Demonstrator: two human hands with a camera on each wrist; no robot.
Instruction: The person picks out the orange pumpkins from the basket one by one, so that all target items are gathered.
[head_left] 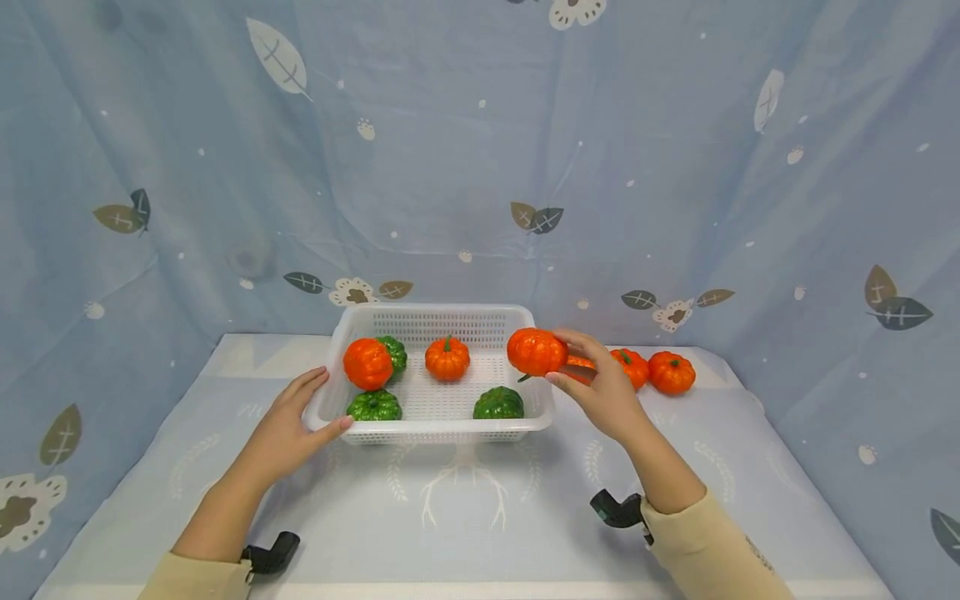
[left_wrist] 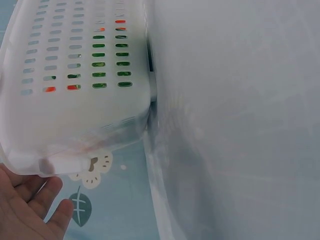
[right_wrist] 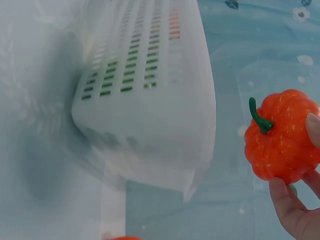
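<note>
A white slotted plastic basket [head_left: 431, 427] stands on the table with small toy pumpkins inside. At its left end my left hand [head_left: 288, 429] touches the rim, fingers along the side and thumb by the front corner. The left wrist view has those fingertips [left_wrist: 47, 192] right at the rim. My right hand [head_left: 603, 387] holds an orange pumpkin [head_left: 534, 352] between thumb and fingers, over the basket's right end. Its green stem [right_wrist: 260, 117] shows in the right wrist view. Inside, one orange pumpkin [head_left: 447, 359] lies mid-basket and another [head_left: 367, 364] at the left, partly hiding a green one [head_left: 394, 357].
Two more green pumpkins sit at the basket's front, one left [head_left: 375, 406] and one right [head_left: 499, 404]. Right of the basket, orange pumpkins [head_left: 671, 373] line up on the table [head_left: 465, 533], one partly behind my right hand. A blue patterned cloth [head_left: 450, 167] hangs behind.
</note>
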